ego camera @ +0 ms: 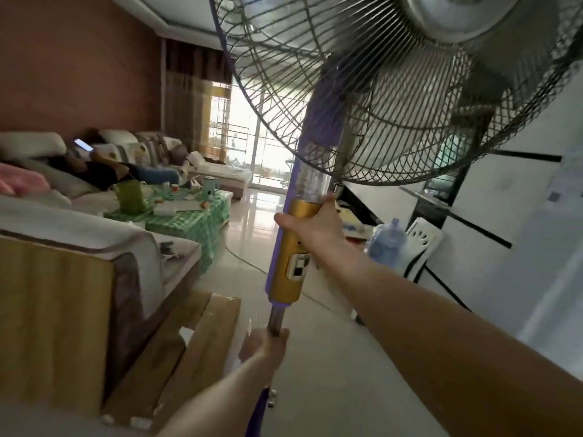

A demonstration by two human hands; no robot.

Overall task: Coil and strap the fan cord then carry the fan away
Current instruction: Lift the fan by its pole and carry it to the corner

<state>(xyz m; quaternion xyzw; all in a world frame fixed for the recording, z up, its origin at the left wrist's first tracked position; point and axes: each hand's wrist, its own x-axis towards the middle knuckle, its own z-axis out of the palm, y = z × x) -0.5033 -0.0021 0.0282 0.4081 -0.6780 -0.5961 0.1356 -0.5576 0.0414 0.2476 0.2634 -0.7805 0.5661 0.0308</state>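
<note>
Two bare hands hold a tall pedestal fan [315,127] with a grey wire grille [394,99], a purple-and-gold control column [288,279] and a bare steel pole [275,320]. The fan fills the middle and upper right of the view and leans with its head to the right. Its base is out of view.

The right hand [310,225] grips the top of the gold part of the column, just under the grille, its fingers wrapped round the far side and its thumb on the near side. The left hand [263,345] grips the steel pole just below the column, its fingers closed round it.

Behind the column a thin pale cord [243,260] lies on the glossy tiled floor [331,373]; I cannot tell whether it belongs to the fan.

Left of the fan stands a long grey sofa [94,234] where a person [104,171] reclines. Beside it is a low counter under a green checked cloth [195,225], carrying a green jug [131,197]. Flat brown cardboard packages [195,342] lie on the floor left of the pole. Right of the fan are a large blue water bottle [386,244] and a white plastic chair [422,241].
</note>
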